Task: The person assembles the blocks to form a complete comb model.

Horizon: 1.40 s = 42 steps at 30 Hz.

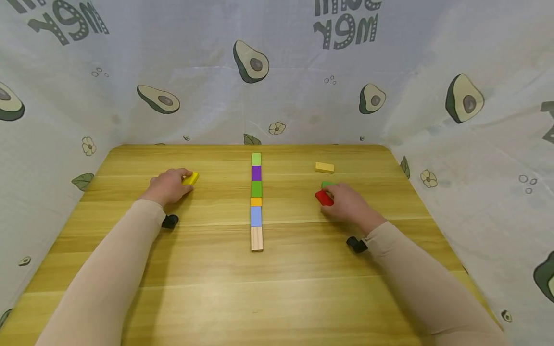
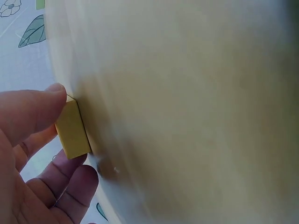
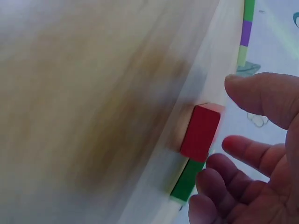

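Note:
On the left part of the table, my left hand (image 1: 169,186) pinches a yellow wooden block (image 1: 191,179) between thumb and fingers. The left wrist view shows the thumb on the upper end of that yellow block (image 2: 72,130) and fingers around its far side and lower end. My right hand (image 1: 348,204) hovers around a red block (image 1: 323,198) on the right. In the right wrist view its thumb and fingers are spread, with a gap between thumb and the red block (image 3: 202,133). A green block (image 1: 326,184) lies just beyond the red one, partly hidden by the fingers.
A straight row of several coloured blocks (image 1: 256,189) runs down the middle of the wooden table (image 1: 207,298), from light green at the far end to plain wood (image 1: 257,239) nearest. Another yellow block (image 1: 324,167) lies at the back right. A patterned cloth (image 1: 298,105) hangs behind.

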Motion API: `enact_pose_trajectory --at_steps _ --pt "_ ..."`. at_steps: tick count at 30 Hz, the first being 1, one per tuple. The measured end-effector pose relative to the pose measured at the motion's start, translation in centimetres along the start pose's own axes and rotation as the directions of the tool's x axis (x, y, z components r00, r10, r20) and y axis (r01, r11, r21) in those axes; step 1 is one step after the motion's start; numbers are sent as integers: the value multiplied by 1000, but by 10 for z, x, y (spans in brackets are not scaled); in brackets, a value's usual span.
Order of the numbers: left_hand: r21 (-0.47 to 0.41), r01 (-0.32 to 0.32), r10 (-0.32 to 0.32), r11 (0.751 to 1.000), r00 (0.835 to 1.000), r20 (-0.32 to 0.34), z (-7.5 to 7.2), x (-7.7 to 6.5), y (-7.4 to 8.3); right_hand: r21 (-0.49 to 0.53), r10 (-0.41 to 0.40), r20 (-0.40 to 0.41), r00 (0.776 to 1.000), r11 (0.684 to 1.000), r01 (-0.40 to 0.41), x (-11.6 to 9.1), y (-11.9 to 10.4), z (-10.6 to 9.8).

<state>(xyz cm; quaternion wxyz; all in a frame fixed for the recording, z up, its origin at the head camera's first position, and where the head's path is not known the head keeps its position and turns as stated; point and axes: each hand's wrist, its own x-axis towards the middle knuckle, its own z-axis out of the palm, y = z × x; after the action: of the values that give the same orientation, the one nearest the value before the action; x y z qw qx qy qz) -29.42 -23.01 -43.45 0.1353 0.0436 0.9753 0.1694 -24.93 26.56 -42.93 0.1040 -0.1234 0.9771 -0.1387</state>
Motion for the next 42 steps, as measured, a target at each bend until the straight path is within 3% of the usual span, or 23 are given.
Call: enact_pose_trajectory --at_steps 6,11,21,27,37,42 --pt "-12 -1 0 1000 1000 -14 -1 0 3 89 -48 59 997 995 43 2 16 -2" --pt "-9 -1 1 1000 1000 -22 -1 -1 4 156 -44 108 993 987 27 4 29 -2" --pt "-64 23 -24 998 999 -26 2 1 7 185 -65 114 991 982 43 5 36 -1" --pt "-110 -1 -5 994 998 -57 0 8 13 204 -48 129 990 979 20 4 36 -2" --pt "-240 -82 59 967 993 -103 -7 35 51 197 -42 126 991 980 17 0 42 -2" --pt "-205 -145 123 968 985 -118 -8 52 74 185 -32 129 991 983 8 2 38 -1"
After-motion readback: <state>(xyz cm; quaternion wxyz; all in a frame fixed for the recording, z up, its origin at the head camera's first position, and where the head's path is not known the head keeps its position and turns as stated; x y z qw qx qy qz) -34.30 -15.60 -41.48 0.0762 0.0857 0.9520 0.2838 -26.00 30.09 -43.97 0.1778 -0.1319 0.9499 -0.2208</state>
